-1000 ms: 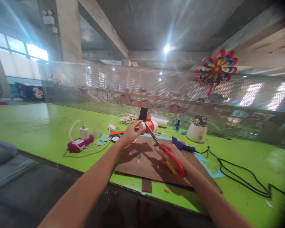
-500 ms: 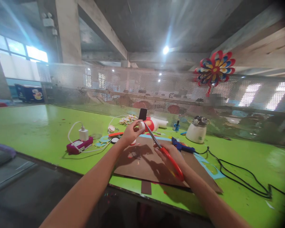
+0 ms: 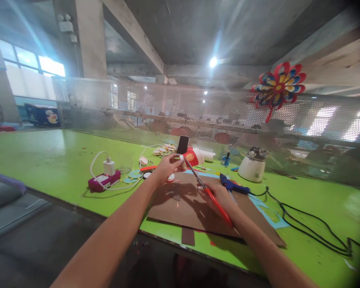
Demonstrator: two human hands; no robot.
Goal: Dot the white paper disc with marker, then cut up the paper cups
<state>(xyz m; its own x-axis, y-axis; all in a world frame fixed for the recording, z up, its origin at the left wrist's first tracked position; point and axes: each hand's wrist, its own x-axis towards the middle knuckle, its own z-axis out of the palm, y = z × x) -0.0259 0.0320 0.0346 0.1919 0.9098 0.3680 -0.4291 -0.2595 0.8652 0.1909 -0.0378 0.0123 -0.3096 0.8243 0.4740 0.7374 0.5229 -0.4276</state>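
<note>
My right hand (image 3: 217,194) is closed around red-handled scissors (image 3: 217,208). Their metal blades point up and left and look nearly together. At the tips, my left hand (image 3: 167,167) pinches a small white piece (image 3: 181,161), perhaps paper; its exact shape is hard to make out. Just behind the fingers a red paper cup (image 3: 193,156) with a white rim lies on its side. A black phone-like slab (image 3: 183,144) stands upright behind it. Both hands are above a brown board (image 3: 195,204) with small scraps on it.
A blue glue gun (image 3: 235,186) lies on the board's right side, its black cable trailing right. Farther back are a white pot with a dark lid (image 3: 253,165) and a small blue bottle (image 3: 226,160). A purple power strip (image 3: 104,181) with a charger sits left. Perforated metal screening (image 3: 168,116) borders the green table.
The scissors' handles have come closer together and the blades have closed at the white piece. The whole view has shifted slightly, so things appear a little farther right.
</note>
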